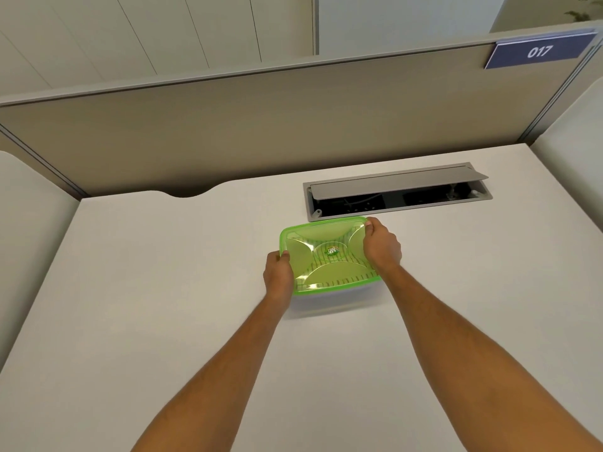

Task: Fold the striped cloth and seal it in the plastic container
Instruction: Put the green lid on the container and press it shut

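The cloth lies folded inside the box, its dark stripes showing through the green lid that already sits on top. The step in hand looks like the seal itself: pressing the lid down onto the rim all round.

The left hand holds the lid's left edge, thumb on top and fingers curled closed over the rim. The right hand clasps the far right corner the same way, its fingers bent shut on the edge. Between the two sets of fingers the lid lies nearly level, though whether it has clicked home cannot be told from here.

To seal it well, I would press one corner firmly, then walk the thumbs along each side to the next corner, keeping the box flat on the desk so it does not slide. No cloth seems to poke out under the rim, so nothing should block the seal.

The lid is translucent, glossy plastic, a rounded rectangle with four moulded lobes around a raised centre disc; it probably flexes a little under pressure. The box below looks pale and frosted. The desk is matt, smooth and off-white. Just beyond the right fingers sits a grey metal cable tray, flap open.
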